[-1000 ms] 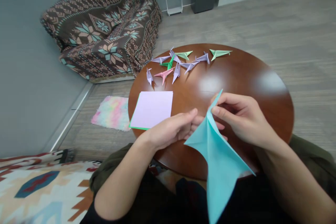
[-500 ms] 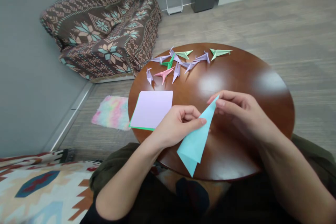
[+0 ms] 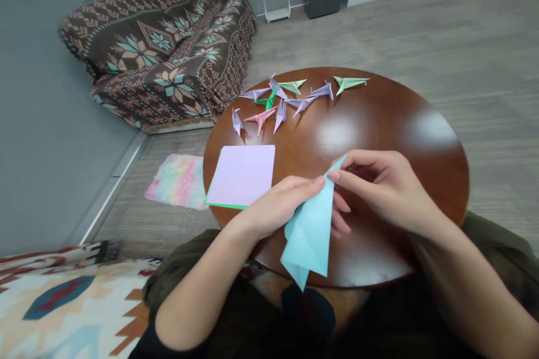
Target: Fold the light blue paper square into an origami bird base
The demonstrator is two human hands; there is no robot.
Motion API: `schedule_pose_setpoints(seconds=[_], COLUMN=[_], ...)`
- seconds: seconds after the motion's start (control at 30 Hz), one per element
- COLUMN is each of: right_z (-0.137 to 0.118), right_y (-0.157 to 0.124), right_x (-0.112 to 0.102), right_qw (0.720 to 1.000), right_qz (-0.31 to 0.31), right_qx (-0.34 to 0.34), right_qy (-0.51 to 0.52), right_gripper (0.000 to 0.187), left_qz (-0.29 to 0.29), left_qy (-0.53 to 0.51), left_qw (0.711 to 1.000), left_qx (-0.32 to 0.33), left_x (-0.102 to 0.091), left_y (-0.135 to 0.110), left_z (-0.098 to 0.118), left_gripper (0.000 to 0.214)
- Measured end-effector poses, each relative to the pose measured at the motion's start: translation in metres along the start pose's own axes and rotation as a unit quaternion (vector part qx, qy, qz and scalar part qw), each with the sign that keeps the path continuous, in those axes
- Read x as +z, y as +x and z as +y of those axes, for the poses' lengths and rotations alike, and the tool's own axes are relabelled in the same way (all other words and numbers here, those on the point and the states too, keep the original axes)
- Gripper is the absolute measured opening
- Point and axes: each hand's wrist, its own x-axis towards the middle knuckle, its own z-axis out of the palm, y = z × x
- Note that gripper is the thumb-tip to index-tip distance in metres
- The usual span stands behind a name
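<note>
A light blue sheet of origami paper (image 3: 314, 235), folded into a long pointed shape, is held up over the table between both hands. My left hand (image 3: 284, 202) grips it from the left, thumb on the front near the upper part and fingers behind, their tips showing past the right edge. Close to the narrow top point, my right hand (image 3: 374, 182) pinches the paper between thumb and forefinger. The lower end hangs loose, with its layers spread apart.
A round brown table (image 3: 404, 129) stands before me. A stack of square paper (image 3: 242, 174), lilac over green, lies at its left. Several folded paper cranes (image 3: 280, 115) stand along the far left edge, and a pale green crane (image 3: 349, 84) sits further right.
My left thumb has moved up the paper towards the tip, and its fingers now show behind the right edge. My right hand has shifted slightly lower and left. The lower layers have opened more.
</note>
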Motion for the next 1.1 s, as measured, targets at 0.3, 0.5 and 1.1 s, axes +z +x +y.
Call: schedule_pose_setpoints(seconds=[0.3,0.5,1.1], right_z=[0.002,0.002,0.01], right_y=[0.002,0.002,0.008], right_x=[0.0,0.001,-0.014], right_qw=[0.999,0.999,0.979], right_qz=[-0.017,0.038,0.169], right_qx=[0.014,-0.005,-0.088], right_qy=[0.025,-0.001,-0.069], right_gripper=[0.023,0.02,0.013], left_qz=[0.029,0.04,0.074], left_qy=[0.095,0.133,0.218], left_qw=[0.995,0.989,0.973], left_qx=[0.026,0.042,0.03], left_x=[0.004,0.003,-0.002], left_y=[-0.003,-0.004,-0.012], left_z=[0.009,0.011,0.016], left_gripper=[0.041,0.042,0.041])
